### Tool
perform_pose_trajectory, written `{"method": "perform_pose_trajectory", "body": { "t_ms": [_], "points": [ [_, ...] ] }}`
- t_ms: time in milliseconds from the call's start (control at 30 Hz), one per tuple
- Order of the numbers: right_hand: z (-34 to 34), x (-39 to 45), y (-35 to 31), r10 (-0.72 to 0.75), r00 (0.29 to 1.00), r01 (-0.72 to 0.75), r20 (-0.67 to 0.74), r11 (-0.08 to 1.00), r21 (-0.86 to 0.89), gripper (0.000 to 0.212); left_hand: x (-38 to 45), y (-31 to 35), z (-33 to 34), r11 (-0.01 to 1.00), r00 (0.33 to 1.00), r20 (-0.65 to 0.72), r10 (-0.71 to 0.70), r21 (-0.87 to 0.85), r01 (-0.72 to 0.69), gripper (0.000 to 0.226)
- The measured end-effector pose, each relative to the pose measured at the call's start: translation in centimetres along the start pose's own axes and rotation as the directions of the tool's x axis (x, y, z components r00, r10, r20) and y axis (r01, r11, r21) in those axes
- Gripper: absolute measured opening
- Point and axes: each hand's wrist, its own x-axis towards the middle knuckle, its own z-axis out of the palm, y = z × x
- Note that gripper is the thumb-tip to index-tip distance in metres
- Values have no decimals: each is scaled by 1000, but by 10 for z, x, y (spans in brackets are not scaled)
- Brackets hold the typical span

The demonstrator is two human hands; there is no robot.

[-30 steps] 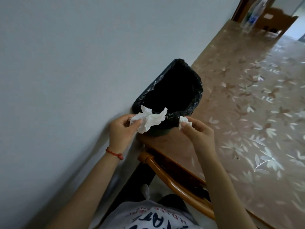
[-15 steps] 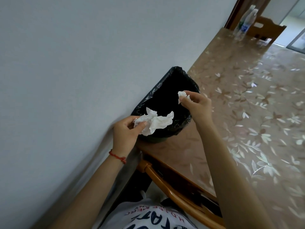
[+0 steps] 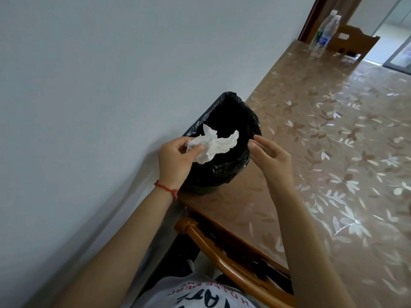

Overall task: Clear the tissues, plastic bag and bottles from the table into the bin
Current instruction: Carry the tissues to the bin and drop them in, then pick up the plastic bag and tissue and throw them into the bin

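Note:
A small bin lined with a black bag (image 3: 242, 165) stands on the table's near left corner against the wall. My left hand (image 3: 175, 161) pinches a crumpled white tissue (image 3: 213, 144) over the bin's near rim. My right hand (image 3: 271, 156) hovers at the bin's right rim, fingers loosely apart and holding nothing. Two clear plastic bottles (image 3: 323, 37) stand at the table's far end. No plastic bag other than the bin liner is in view.
The table (image 3: 333, 152) has a glossy brown cover with a pale leaf pattern. A grey wall runs along its left side. A wooden chair back (image 3: 222, 258) sits under the near edge, and another chair (image 3: 353, 42) stands at the far end.
My right hand held a small tissue over the bin; that tissue is gone from it and the hand has drawn back to the rim. My left hand has moved its tissue slightly over the opening.

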Motion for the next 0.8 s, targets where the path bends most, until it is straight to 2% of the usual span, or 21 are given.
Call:
{"method": "perform_pose_trajectory", "body": {
  "t_ms": [167,333,500,700,800],
  "points": [
    [-19,-18,6,33,999,-32,-34,999,11,34,24,6,31,991,998,33,45,125,-49,8],
    [-31,-25,10,43,998,-42,-52,999,16,32,35,2,51,972,998,63,0,233,-15,13],
    [-40,-27,15,44,998,-43,-53,999,17,32,33,0,53,980,985,123,-118,177,96,35],
    [-46,-29,26,45,998,-45,-53,999,-7,33,14,11,48,974,980,194,49,209,-90,36],
    [-51,-30,33,13,996,-19,-88,997,-70,36,-2,17,49,944,947,260,188,218,-247,34]
  ]
}}
